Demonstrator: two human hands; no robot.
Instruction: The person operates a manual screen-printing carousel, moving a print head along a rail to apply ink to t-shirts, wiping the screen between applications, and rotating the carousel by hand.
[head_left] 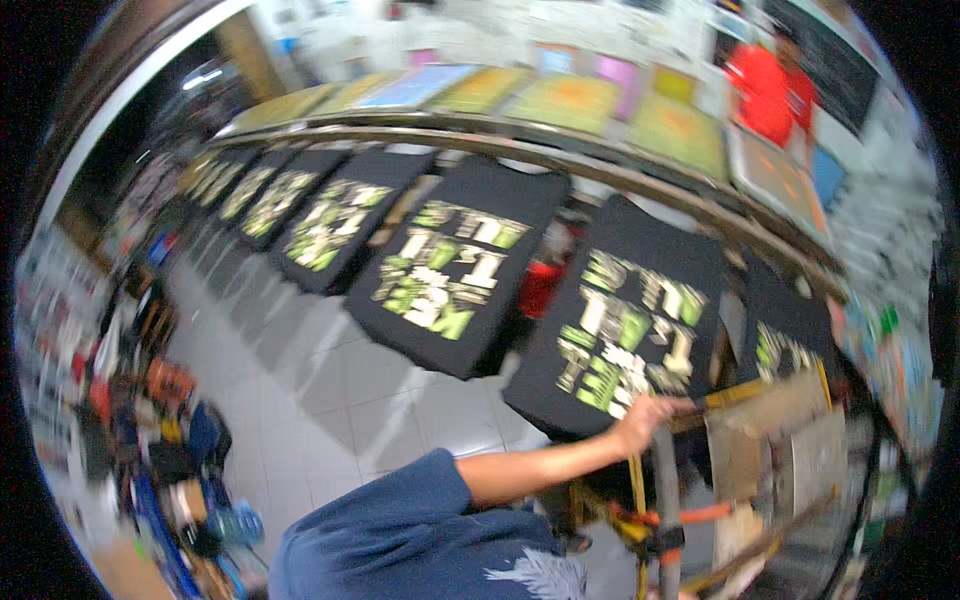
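Observation:
My left arm, in a dark blue sleeve, reaches across to the right. My left hand point(645, 424) is closed around the top corner of a yellow-framed stand point(637, 490), beside its upright grey pole point(667, 500). Blur hides exactly which part the fingers wrap. Flat grey-brown panels point(765, 445) sit in the stand to the right of the hand. Just beyond it lies a black T-shirt point(640, 310) with a green and cream print, spread flat on a board. Another printed black T-shirt point(460, 265) lies to its left. My right hand is not in view.
More printed black shirts point(335, 210) line the long bench toward the far left. Behind them, a shelf carries several framed screens point(565, 102). A person in red point(765, 95) stands at the back right. Bags and clutter point(190, 440) lie on the left, beside the tiled floor point(330, 400).

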